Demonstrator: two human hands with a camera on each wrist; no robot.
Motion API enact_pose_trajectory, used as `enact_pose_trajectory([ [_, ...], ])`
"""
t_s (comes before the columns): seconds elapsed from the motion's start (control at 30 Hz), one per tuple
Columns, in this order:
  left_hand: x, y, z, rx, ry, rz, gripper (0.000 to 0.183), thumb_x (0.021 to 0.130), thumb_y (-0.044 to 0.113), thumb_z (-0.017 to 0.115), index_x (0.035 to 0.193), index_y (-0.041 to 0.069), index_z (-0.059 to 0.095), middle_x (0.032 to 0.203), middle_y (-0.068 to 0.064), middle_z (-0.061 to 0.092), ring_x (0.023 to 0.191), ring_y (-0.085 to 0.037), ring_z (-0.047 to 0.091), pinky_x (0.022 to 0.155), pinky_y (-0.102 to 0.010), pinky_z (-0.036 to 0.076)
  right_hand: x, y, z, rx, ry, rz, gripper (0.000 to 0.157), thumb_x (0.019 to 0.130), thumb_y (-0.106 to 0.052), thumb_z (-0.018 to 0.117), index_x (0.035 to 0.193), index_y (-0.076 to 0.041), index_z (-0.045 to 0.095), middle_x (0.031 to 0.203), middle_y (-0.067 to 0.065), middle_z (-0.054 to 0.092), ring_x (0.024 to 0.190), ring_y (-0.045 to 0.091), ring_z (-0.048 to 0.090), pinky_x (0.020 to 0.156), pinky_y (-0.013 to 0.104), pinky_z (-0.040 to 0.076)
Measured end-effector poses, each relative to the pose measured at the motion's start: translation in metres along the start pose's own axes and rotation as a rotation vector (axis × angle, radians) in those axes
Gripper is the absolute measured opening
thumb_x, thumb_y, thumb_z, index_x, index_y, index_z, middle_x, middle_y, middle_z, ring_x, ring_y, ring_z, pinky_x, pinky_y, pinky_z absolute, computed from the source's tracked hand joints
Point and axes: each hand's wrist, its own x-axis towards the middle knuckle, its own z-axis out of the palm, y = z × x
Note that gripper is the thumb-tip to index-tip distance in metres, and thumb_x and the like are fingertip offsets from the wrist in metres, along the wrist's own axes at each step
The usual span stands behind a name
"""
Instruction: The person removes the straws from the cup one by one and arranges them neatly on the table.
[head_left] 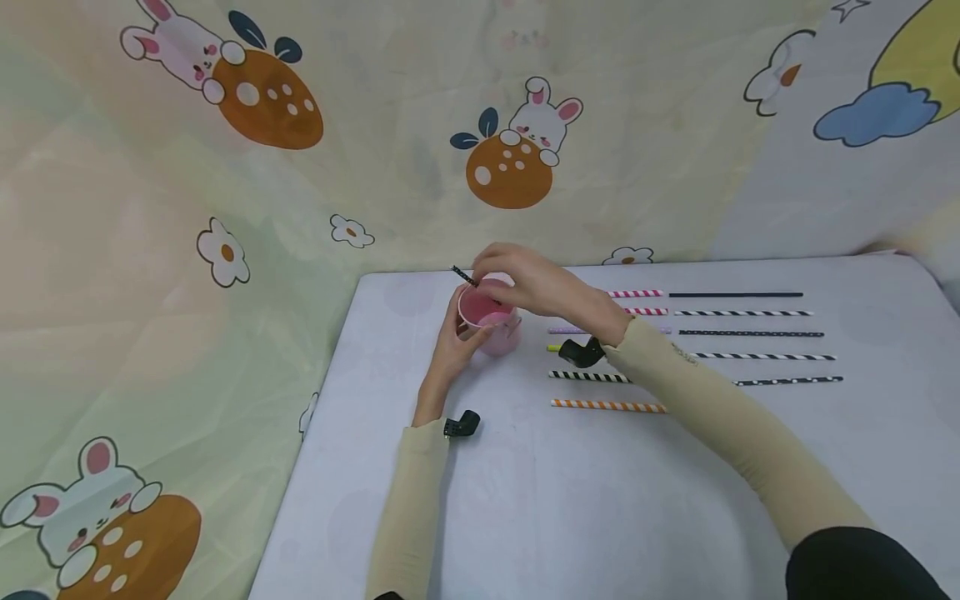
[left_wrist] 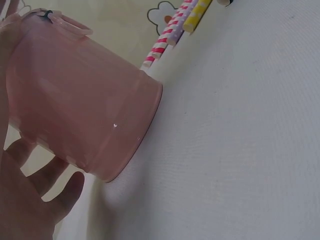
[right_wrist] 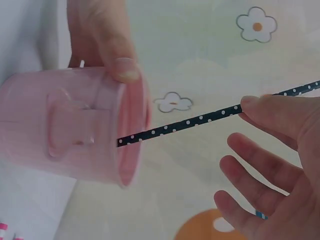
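Observation:
In the head view my left hand grips a pink plastic bucket-like cup by its side near the far left table corner. The left wrist view shows the fingers around the cup, its base down by the table. Above the cup, my right hand pinches a black straw with white dots. Thumb and forefinger hold the straw in the right wrist view, while the other fingers are spread away from it. The straw's lower end is at the cup's mouth; whether it touches the inside I cannot tell.
Two columns of straws lie on the white table, right of the cup. Orange-striped, pink-striped and others form the left column; black and black-and-white ones form the right. My right forearm crosses over them. A printed cloth hangs behind.

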Motion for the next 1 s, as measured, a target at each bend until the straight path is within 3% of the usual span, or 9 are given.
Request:
enact_pose_trajectory([
  [0.2, 0.0, -0.001, 0.001, -0.002, -0.004, 0.022, 0.084, 0.092, 0.019, 0.07, 0.16, 0.013, 0.022, 0.154, -0.011, 0.044, 0.133, -0.033, 0.05, 0.111, -0.056, 0.043, -0.02, -0.003, -0.025, -0.004, 0.097, -0.02, 0.023, 0.094, -0.017, 0.072, 0.116, -0.011, 0.072, 0.129, 0.005, 0.062, 0.127, 0.022, 0.055, 0.108, 0.041, 0.049],
  [0.43, 0.001, -0.002, 0.001, -0.023, -0.007, 0.07, 0.083, 0.091, 0.016, 0.07, 0.159, 0.007, 0.023, 0.153, -0.022, 0.042, 0.133, -0.051, 0.045, 0.109, -0.062, 0.041, -0.055, -0.003, -0.049, -0.033, 0.183, -0.058, 0.022, 0.09, -0.012, 0.075, 0.111, -0.01, 0.073, 0.123, 0.004, 0.064, 0.12, 0.021, 0.058, 0.101, 0.041, 0.053],
  [0.57, 0.001, -0.002, 0.001, -0.043, -0.004, 0.077, 0.084, 0.09, 0.018, 0.072, 0.158, 0.007, 0.024, 0.152, -0.025, 0.042, 0.132, -0.054, 0.044, 0.109, -0.063, 0.041, -0.08, 0.0, -0.056, -0.063, 0.205, -0.06, 0.024, 0.087, -0.009, 0.078, 0.11, -0.011, 0.073, 0.119, 0.002, 0.065, 0.116, 0.02, 0.059, 0.098, 0.041, 0.054],
  [0.73, 0.001, -0.003, 0.001, -0.032, -0.001, 0.068, 0.086, 0.089, 0.024, 0.073, 0.158, 0.008, 0.024, 0.152, -0.024, 0.041, 0.132, -0.053, 0.045, 0.109, -0.062, 0.042, -0.116, 0.007, -0.058, -0.106, 0.213, -0.025, 0.028, 0.085, -0.006, 0.079, 0.111, -0.015, 0.075, 0.117, -0.003, 0.066, 0.109, 0.015, 0.061, 0.088, 0.032, 0.054],
  [1.0, 0.002, -0.003, 0.001, -0.037, -0.011, 0.079, 0.084, 0.09, 0.012, 0.069, 0.159, 0.006, 0.022, 0.154, -0.027, 0.038, 0.134, -0.055, 0.042, 0.11, -0.067, 0.038, -0.173, 0.021, -0.062, -0.232, 0.212, -0.012, 0.032, 0.08, -0.004, 0.082, 0.109, -0.015, 0.075, 0.116, -0.002, 0.067, 0.106, 0.017, 0.063, 0.083, 0.015, 0.05],
])
